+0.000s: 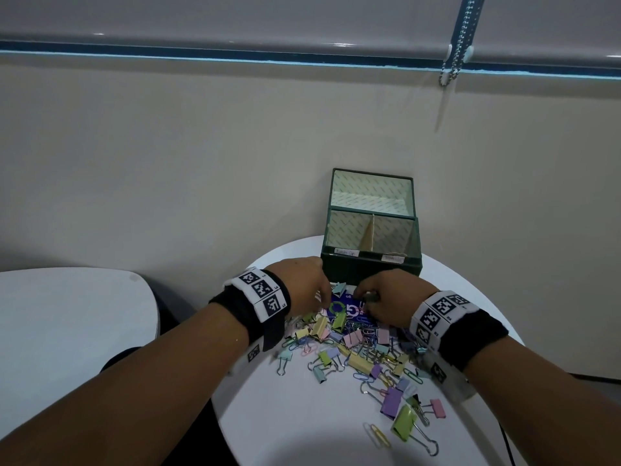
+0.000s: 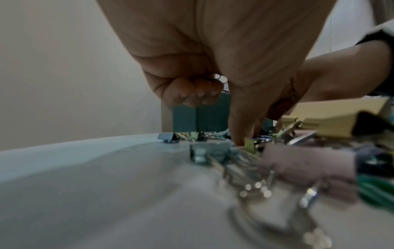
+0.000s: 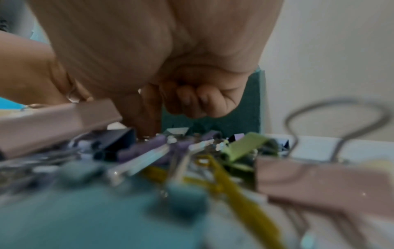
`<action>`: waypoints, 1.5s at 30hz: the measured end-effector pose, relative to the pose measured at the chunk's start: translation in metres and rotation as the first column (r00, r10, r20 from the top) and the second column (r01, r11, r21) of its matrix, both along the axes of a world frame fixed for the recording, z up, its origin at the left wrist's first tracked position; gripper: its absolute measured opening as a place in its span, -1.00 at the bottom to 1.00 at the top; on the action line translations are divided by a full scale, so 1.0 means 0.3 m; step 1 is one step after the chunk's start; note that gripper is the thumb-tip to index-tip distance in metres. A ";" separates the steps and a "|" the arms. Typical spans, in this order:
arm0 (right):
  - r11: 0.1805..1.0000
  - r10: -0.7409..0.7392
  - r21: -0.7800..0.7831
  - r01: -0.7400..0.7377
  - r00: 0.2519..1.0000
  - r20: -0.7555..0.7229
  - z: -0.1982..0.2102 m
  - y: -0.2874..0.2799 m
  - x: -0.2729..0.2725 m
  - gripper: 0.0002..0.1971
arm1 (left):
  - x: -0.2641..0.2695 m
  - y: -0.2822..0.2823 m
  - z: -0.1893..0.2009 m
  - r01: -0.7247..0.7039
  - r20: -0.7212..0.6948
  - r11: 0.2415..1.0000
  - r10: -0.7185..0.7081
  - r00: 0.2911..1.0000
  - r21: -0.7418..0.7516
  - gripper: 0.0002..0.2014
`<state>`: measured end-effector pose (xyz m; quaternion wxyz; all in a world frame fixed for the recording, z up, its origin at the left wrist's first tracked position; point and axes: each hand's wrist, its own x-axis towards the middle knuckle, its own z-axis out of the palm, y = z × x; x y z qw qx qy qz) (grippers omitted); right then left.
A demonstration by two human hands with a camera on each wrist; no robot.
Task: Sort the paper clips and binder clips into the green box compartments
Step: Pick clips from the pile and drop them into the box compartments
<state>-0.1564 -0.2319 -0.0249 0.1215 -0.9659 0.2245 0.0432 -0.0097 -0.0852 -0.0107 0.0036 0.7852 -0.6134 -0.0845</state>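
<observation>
A green box with its lid up stands at the far edge of the round white table; it has two labelled compartments. A pile of pastel binder clips and paper clips spreads in front of it. My left hand reaches into the pile's far left end. In the left wrist view its thumb and forefinger point down beside a small olive binder clip, with the other fingers curled. My right hand pinches a small dark clip close to the box; the right wrist view shows its fingertips down among the clips.
A blue printed card lies under the clips between my hands. Loose clips trail toward the table's near right edge. A second white table stands to the left. The wall rises right behind the box.
</observation>
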 end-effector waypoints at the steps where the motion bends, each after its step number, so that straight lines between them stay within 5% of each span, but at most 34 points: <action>1: 1.000 0.001 0.006 -0.001 1.000 -0.023 0.001 0.003 0.003 -0.74 | 0.003 -0.001 -0.003 -0.012 0.003 1.000 0.012 1.000 -0.017 -0.87; 9: 0.998 0.049 -0.033 -0.050 0.999 -0.019 -0.022 0.013 0.007 -0.88 | -0.008 -0.006 -0.032 -0.074 0.070 0.997 0.072 0.995 0.034 -0.82; 21: 0.991 -0.027 0.134 -0.008 0.965 0.260 0.021 0.017 -0.020 -0.92 | 0.013 -0.012 -0.033 -0.064 0.041 0.998 0.065 0.997 -0.018 -0.88; 29: 0.990 -0.001 0.140 -0.017 0.993 0.122 0.026 0.016 -0.014 -0.74 | 0.016 -0.016 -0.043 -0.094 0.102 0.994 0.088 0.991 0.054 -0.80; 33: 0.997 0.022 0.067 -0.024 0.999 0.026 0.009 0.017 -0.016 -0.92 | 0.068 0.003 0.007 -0.224 -0.091 0.974 0.224 0.970 0.004 -0.76; 35: 0.999 0.022 0.041 -0.022 1.000 0.000 0.002 0.014 -0.014 -0.96 | 0.108 0.031 0.035 -0.339 -0.337 0.939 0.303 0.891 -0.052 -0.77; 39: 0.999 0.045 0.014 -0.045 0.999 0.003 -0.012 -0.002 -0.004 -0.95 | 0.148 0.095 0.046 -0.501 -0.830 0.866 0.283 0.481 0.005 -0.87; 45: 0.996 0.082 0.026 -0.082 0.997 0.009 -0.022 -0.003 -0.003 -0.94 | 0.156 0.111 0.025 -0.546 -0.905 0.825 0.334 0.263 0.146 -0.73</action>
